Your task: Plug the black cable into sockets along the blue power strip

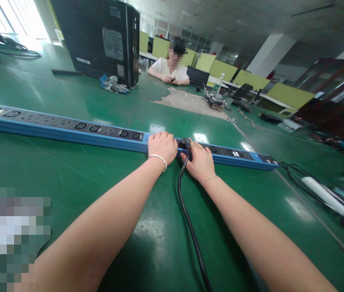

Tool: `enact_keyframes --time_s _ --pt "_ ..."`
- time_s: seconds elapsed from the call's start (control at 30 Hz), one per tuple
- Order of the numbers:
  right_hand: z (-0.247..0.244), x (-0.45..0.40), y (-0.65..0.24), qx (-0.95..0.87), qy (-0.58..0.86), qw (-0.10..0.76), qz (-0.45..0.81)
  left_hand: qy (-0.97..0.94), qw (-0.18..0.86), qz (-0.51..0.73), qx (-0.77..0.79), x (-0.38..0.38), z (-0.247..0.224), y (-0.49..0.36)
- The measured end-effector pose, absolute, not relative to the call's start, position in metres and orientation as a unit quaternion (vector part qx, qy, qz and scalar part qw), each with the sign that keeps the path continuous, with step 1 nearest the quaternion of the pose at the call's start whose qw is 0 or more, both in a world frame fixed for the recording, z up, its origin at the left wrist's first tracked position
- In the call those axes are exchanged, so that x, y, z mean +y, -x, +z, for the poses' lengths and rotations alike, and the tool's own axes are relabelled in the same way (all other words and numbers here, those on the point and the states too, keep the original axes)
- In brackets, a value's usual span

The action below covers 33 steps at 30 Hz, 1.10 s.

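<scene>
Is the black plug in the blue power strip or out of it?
In, apparently: the black plug sits on the blue power strip, right hand gripping it; full seating cannot be told.

The scene is bright. Strong daylight comes from the windows beyond the far left corner of the glossy green worktop [68, 174], and there the picture is burnt out to white. White patches of glare lie on the worktop, some just beside the long blue metal power strip [68, 132]. Soft shadows fall under both forearms. The wide lens bends straight lines near the edges. A blocky pixelated patch covers the lower left corner. The far background looks slightly soft.
</scene>
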State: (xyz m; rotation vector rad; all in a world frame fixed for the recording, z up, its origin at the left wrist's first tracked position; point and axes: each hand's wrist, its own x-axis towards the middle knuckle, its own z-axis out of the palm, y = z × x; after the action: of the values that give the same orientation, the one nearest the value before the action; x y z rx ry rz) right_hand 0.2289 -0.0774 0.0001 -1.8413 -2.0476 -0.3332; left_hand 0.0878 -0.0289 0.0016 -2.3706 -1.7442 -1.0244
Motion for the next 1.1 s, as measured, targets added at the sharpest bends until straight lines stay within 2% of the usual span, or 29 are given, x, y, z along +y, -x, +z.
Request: enact_keyframes --time_s 0.13,0.3,0.47,0.6,0.73,0.9,1.1 --pt "-0.008 -0.077 -0.231 -0.723 0.645 0.208 -0.13 0.788 -0.019 -0.367 -0.494 -0.031 0.007 -0.093" --pt "-0.011 -0.074 -0.232 -0.722 0.637 0.241 -0.125 0.832 -0.083 -0.33 -0.438 -0.035 0.02 -0.102" --pt "-0.013 -0.073 -0.232 -0.718 0.626 0.278 -0.123 0.816 -0.069 -0.258 -0.513 -0.038 0.04 -0.106" --pt "-0.015 -0.074 -0.231 -0.716 0.62 0.299 -0.116 0.816 -0.092 -0.136 -0.555 -0.035 0.06 -0.116" --pt "-0.014 -0.073 -0.235 -0.723 0.607 0.311 -0.109 0.825 -0.056 -0.048 -0.561 -0.029 0.073 -0.13" --pt "-0.008 -0.067 -0.259 -0.768 0.575 0.26 -0.112 0.801 -0.053 -0.021 -0.596 -0.025 0.072 -0.138" --pt "-0.006 -0.063 -0.277 -0.755 0.607 0.2 -0.149 0.774 -0.042 -0.036 -0.631 -0.035 0.066 -0.142"
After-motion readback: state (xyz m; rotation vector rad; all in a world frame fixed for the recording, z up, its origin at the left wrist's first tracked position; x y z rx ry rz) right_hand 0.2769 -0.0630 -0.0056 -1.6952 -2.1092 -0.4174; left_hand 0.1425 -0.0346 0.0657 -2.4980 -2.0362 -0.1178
